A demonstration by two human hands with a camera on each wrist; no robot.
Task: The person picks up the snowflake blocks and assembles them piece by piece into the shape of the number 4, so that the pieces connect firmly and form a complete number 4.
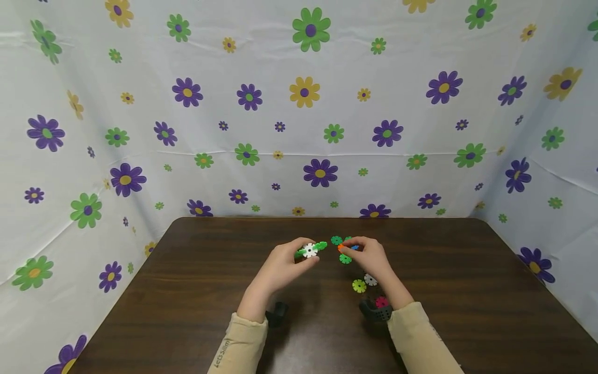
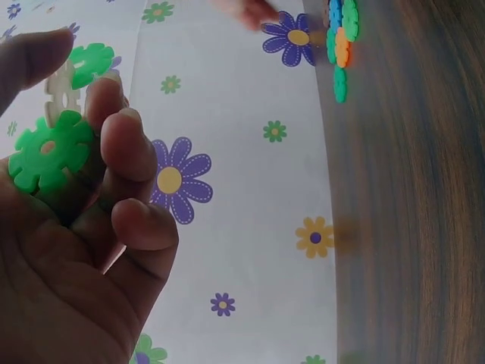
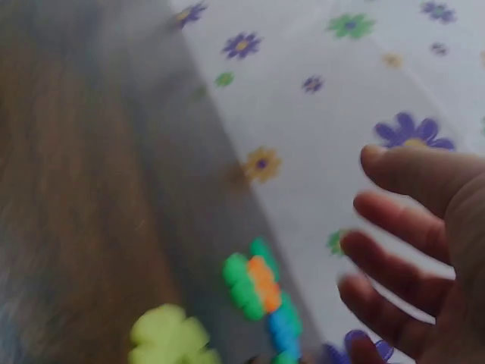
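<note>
My left hand pinches a small joined piece of notched flower discs: a white disc with a green disc on either side. Close up in the left wrist view, the lower green disc sits between thumb and fingers, the white disc beyond it. Over the table, my right hand has its fingers spread loosely and holds nothing in the right wrist view. Past its fingertips lies a cluster of discs, an orange disc among green discs and a blue disc.
Nearer the right forearm lie a yellow-green disc, a white disc and a dark pink disc. All rest on a dark wooden table. A flower-print cloth hangs behind its far edge.
</note>
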